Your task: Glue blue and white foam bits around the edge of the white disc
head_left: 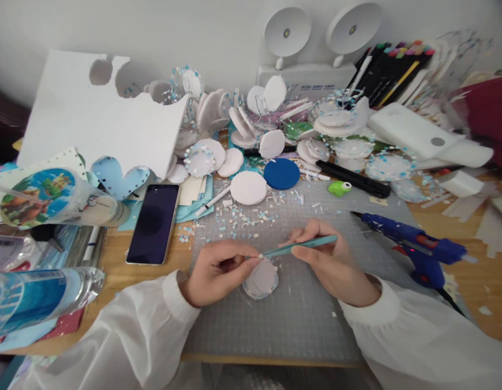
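Observation:
My right hand (pixel 321 257) grips a pair of teal tweezers (pixel 281 248), which slant left toward my other hand. Thumb and fingers of my left hand (pixel 224 271) are pinched together by the tweezers' tips, where a small white bit shows; what exactly they pinch is too small to make out. Just below these fingertips is a round white foam disc (pixel 262 280) with tiny blue and white pieces around its rim. Its upper left edge is partly hidden by my left hand. Under both hands spreads a grey cutting mat (pixel 299 325).
A blue glue gun (pixel 413 235) lies at right, its nozzle pointing left. Behind the hands are paper scraps (pixel 251 216), a blue disc (pixel 281 173), a green punch (pixel 339 188) and piled white discs (pixel 248 187). A phone (pixel 153 225) and a bottle (pixel 43 295) lie left.

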Motion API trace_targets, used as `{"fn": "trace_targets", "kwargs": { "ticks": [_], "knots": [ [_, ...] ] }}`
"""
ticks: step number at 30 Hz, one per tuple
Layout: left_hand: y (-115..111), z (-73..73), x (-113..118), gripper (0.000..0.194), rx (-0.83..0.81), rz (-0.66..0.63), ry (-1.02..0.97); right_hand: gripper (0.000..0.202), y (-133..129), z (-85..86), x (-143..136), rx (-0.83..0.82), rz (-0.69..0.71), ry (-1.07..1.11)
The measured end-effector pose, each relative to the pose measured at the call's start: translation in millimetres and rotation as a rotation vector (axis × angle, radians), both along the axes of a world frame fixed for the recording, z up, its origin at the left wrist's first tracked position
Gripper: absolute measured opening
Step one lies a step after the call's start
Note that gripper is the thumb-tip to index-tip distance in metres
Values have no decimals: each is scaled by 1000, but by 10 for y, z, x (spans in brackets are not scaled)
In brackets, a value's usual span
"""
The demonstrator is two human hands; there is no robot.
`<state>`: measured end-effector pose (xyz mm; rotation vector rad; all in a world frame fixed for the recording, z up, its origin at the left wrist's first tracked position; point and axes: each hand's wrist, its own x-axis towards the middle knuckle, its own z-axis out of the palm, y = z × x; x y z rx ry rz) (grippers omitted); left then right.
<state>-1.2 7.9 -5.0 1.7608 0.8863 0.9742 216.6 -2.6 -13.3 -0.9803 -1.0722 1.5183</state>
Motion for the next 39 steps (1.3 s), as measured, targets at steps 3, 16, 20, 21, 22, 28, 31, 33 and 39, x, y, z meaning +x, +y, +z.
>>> {"fn": "trace_targets", "kwargs": {
  "ticks": [3,16,20,21,22,28,31,33,39],
  "knots": [
    [7,12,0,10,11,-12,10,16,-6,-8,6,18,13,-1],
    [-10,49,20,17,2,181,24,14,29,20,19,261,-203,-169],
    [-28,74,-7,17,27,165,6,19,-17,170,-6,651,-332,-433],
    [-35,81,-13,17,27,149,-1,22,-42,222,-20,765,-333,-515],
    [-43,88,-17,17,25,132,-10,24,-71,275,-36,881,-313,-605],
    [-73,136,-27,24,-66,55,-112,14,-246,474,-224,1427,-64,-1072],
    [-88,121,-31,35,-227,65,-170,15,-253,500,-369,1593,-32,-1183],
    [-99,99,-32,38,-332,100,-231,16,-245,521,-441,1627,-26,-1241],
    [-86,74,-47,34,-539,106,-342,24,-484,410,-45,1238,-52,-1103]
  ]
}}
